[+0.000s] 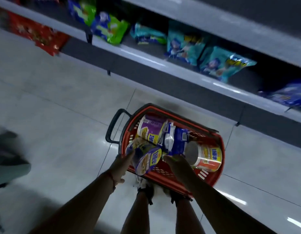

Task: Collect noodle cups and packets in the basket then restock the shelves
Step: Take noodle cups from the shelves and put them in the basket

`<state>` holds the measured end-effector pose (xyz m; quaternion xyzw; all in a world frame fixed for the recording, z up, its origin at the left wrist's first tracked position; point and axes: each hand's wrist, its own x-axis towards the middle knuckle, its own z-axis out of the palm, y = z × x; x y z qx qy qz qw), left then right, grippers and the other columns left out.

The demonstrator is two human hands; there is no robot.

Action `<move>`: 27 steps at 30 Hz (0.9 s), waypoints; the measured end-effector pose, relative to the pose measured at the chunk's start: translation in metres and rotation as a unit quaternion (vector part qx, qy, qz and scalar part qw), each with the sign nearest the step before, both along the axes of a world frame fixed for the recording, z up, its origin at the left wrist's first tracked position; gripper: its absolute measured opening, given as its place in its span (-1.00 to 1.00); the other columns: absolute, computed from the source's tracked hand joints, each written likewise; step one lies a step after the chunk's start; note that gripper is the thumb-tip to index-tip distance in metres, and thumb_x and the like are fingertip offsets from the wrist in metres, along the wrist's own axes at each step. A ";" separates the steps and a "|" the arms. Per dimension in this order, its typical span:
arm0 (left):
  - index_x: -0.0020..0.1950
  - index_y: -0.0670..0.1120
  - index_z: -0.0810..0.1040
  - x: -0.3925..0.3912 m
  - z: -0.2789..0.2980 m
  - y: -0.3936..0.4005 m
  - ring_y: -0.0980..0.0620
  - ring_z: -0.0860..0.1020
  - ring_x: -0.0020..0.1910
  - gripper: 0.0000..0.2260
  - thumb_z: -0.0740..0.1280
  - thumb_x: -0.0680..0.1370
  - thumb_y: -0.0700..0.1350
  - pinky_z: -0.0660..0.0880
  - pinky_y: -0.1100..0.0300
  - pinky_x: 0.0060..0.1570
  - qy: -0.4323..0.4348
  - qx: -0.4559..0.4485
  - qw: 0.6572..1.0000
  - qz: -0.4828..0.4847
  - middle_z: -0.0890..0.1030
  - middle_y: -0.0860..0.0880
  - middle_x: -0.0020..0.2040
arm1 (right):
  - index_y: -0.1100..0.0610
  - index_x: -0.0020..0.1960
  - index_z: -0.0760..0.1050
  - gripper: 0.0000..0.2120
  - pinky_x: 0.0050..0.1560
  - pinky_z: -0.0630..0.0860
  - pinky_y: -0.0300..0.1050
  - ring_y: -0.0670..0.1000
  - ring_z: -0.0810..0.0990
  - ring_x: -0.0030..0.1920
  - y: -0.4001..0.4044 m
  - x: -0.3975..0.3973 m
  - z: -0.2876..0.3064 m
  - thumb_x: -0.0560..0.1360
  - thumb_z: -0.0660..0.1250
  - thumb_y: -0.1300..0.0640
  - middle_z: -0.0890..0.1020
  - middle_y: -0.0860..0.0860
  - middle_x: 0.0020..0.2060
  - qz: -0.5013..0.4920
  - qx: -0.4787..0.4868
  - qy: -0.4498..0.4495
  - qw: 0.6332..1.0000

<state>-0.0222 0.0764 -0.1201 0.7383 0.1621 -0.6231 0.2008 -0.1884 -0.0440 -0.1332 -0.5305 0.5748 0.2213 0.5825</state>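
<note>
One red basket (212, 179), slatted plastic with a black loop handle, sits on the glossy tiled floor (62, 98) at your feet. Inside: three cylindrical cups and one crinkled blue-white packet (175, 141). Purple cup (152, 129) and orange cup (207, 157) lie on their sides. Your left hand (120, 167) presses straight fingers to the blue cup (146, 160). Right hand (177, 165) reaches in; finger state: cannot tell. Shelf (146, 56) holds soft foil bags.
</note>
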 end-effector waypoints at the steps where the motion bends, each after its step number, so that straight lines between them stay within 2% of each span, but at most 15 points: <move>1: 0.56 -0.05 0.13 -0.001 -0.019 0.002 -0.32 0.30 0.42 -0.26 0.19 0.52 0.34 0.35 -0.22 0.29 0.018 0.021 0.999 0.035 0.26 -0.22 0.52 | 0.02 0.11 0.53 -0.75 0.06 0.43 -0.08 0.01 0.55 0.03 0.005 0.004 -0.021 0.58 0.26 -0.12 0.57 0.00 0.02 0.004 0.014 0.004 1.000; 3: 0.57 -0.01 0.10 -0.006 -0.054 0.003 -0.31 0.29 0.43 -0.19 0.20 0.46 0.40 0.36 -0.22 0.24 0.043 0.034 0.996 0.076 0.25 -0.19 0.53 | -0.10 0.01 0.46 -0.91 0.04 0.37 -0.13 -0.01 0.46 0.04 0.010 0.016 -0.061 0.63 0.21 -0.07 0.47 -0.01 0.01 0.014 0.024 -0.018 0.999; 5: 0.52 -0.05 0.14 -0.018 -0.076 -0.002 -0.31 0.39 0.36 -0.19 0.32 0.44 0.33 0.40 -0.20 0.16 0.020 0.041 0.988 0.147 0.36 -0.22 0.46 | -0.11 -0.10 0.42 -0.87 -0.08 0.44 -0.16 -0.06 0.49 -0.12 0.019 0.031 -0.090 0.61 0.24 -0.09 0.50 -0.05 -0.11 -0.020 0.033 -0.042 0.998; 6: 0.48 -0.09 0.15 -0.025 -0.083 -0.004 -0.29 0.45 0.31 -0.21 0.39 0.43 0.26 0.43 -0.19 0.13 -0.018 0.038 0.982 0.185 0.41 -0.23 0.41 | -0.07 -0.04 0.47 -0.88 -0.09 0.50 -0.14 -0.05 0.55 -0.13 0.023 0.035 -0.102 0.59 0.28 -0.10 0.56 -0.02 -0.12 -0.044 0.026 -0.055 0.997; 8: 0.45 -0.13 0.17 -0.033 -0.095 -0.005 -0.26 0.49 0.26 -0.23 0.48 0.41 0.13 0.48 -0.18 0.15 -0.078 0.039 0.965 0.247 0.46 -0.22 0.33 | 0.07 0.20 0.51 -0.65 -0.06 0.58 -0.04 0.06 0.64 0.01 0.027 0.040 -0.117 0.51 0.37 -0.12 0.66 0.07 0.01 -0.094 0.031 -0.066 0.993; 9: 0.46 -0.13 0.17 -0.037 -0.098 -0.004 -0.23 0.49 0.25 -0.24 0.49 0.42 0.09 0.50 -0.17 0.14 -0.091 0.028 0.955 0.281 0.46 -0.21 0.31 | 0.11 0.26 0.48 -0.51 -0.14 0.58 -0.08 0.09 0.66 0.03 0.029 0.040 -0.121 0.45 0.43 -0.15 0.67 0.10 0.04 -0.111 0.038 -0.069 0.991; 10: 0.46 -0.12 0.18 -0.039 -0.097 -0.003 -0.20 0.51 0.21 -0.25 0.49 0.42 0.07 0.52 -0.14 0.10 -0.090 0.011 0.950 0.298 0.48 -0.19 0.27 | 0.14 0.28 0.46 -0.35 -0.21 0.58 -0.12 0.12 0.67 0.02 0.030 0.042 -0.118 0.34 0.48 -0.21 0.67 0.12 0.05 -0.121 0.040 -0.064 0.990; 12: 0.44 -0.08 0.27 -0.041 -0.088 0.004 -0.11 0.56 0.13 -0.23 0.50 0.34 0.16 0.57 -0.05 -0.02 -0.072 -0.039 0.951 0.299 0.55 -0.10 0.19 | 0.17 0.28 0.43 -0.10 -0.19 0.65 -0.06 0.14 0.69 -0.03 0.029 0.040 -0.108 0.13 0.56 -0.32 0.67 0.14 0.03 -0.138 0.048 -0.053 0.988; 14: 0.40 -0.03 0.40 -0.041 -0.071 0.013 -0.09 0.63 0.07 -0.14 0.45 0.20 0.33 0.62 0.03 -0.11 -0.041 -0.099 0.964 0.244 0.64 -0.08 0.14 | 0.16 0.25 0.41 -0.25 -0.17 0.66 -0.05 0.09 0.71 -0.07 0.027 0.040 -0.077 0.25 0.57 -0.21 0.66 0.11 0.02 -0.124 0.052 -0.054 0.990; 16: 0.31 0.00 0.49 -0.035 -0.052 0.019 -0.05 0.66 0.01 -0.22 0.39 0.20 0.39 0.63 0.10 -0.18 -0.076 -0.133 0.969 0.194 0.68 -0.08 0.09 | 0.10 0.25 0.40 -0.50 -0.26 0.57 -0.20 0.02 0.68 -0.07 0.020 0.038 -0.038 0.43 0.48 -0.08 0.63 0.07 0.06 -0.105 0.063 -0.077 0.989; 17: 0.26 0.04 0.51 -0.031 -0.038 0.020 -0.05 0.66 0.01 -0.24 0.41 0.19 0.43 0.63 0.08 -0.13 -0.104 -0.144 0.967 0.184 0.67 -0.07 0.10 | 0.04 0.27 0.39 -0.54 -0.27 0.52 -0.24 -0.02 0.65 -0.04 0.018 0.039 -0.016 0.46 0.44 -0.08 0.60 0.05 0.10 -0.091 0.068 -0.084 0.990; 20: 0.13 0.13 0.51 -0.008 0.043 0.007 -0.14 0.68 0.00 -0.24 0.51 0.05 0.48 0.62 -0.11 -0.01 -0.150 -0.198 0.951 0.181 0.67 -0.10 0.11 | -0.07 0.31 0.37 -0.29 -0.14 0.56 -0.17 -0.04 0.66 -0.02 0.010 0.049 0.076 0.23 0.47 -0.25 0.58 0.02 0.17 -0.094 0.036 -0.135 0.986; 22: 0.19 0.08 0.50 0.008 0.104 -0.009 -0.05 0.71 -0.10 -0.45 0.55 0.31 0.25 0.65 0.04 -0.15 -0.178 -0.282 0.929 0.163 0.69 -0.06 0.05 | -0.12 0.26 0.35 -0.20 0.02 0.61 -0.02 -0.03 0.68 0.01 0.000 0.057 0.122 0.09 0.47 -0.32 0.58 -0.01 0.20 -0.091 -0.008 -0.171 0.981; 24: 0.25 0.05 0.44 0.022 0.182 -0.026 0.04 0.70 -0.14 -0.59 0.45 0.47 0.08 0.61 0.20 -0.23 -0.197 -0.354 0.906 0.124 0.69 -0.01 0.01 | 0.01 0.19 0.44 -0.28 0.10 0.60 0.06 -0.01 0.68 0.02 -0.015 0.063 0.191 0.14 0.53 -0.26 0.64 0.00 0.13 -0.087 -0.060 -0.212 0.972; 27: 0.32 0.13 0.43 0.033 0.296 -0.039 -0.02 0.69 0.00 -0.47 0.51 0.42 0.15 0.61 0.13 -0.07 -0.227 -0.449 0.863 0.050 0.68 -0.08 0.11 | 0.13 0.23 0.48 -0.32 0.08 0.63 0.08 0.05 0.70 0.01 -0.034 0.062 0.300 0.20 0.59 -0.09 0.70 0.05 0.04 -0.077 -0.107 -0.301 0.944</move>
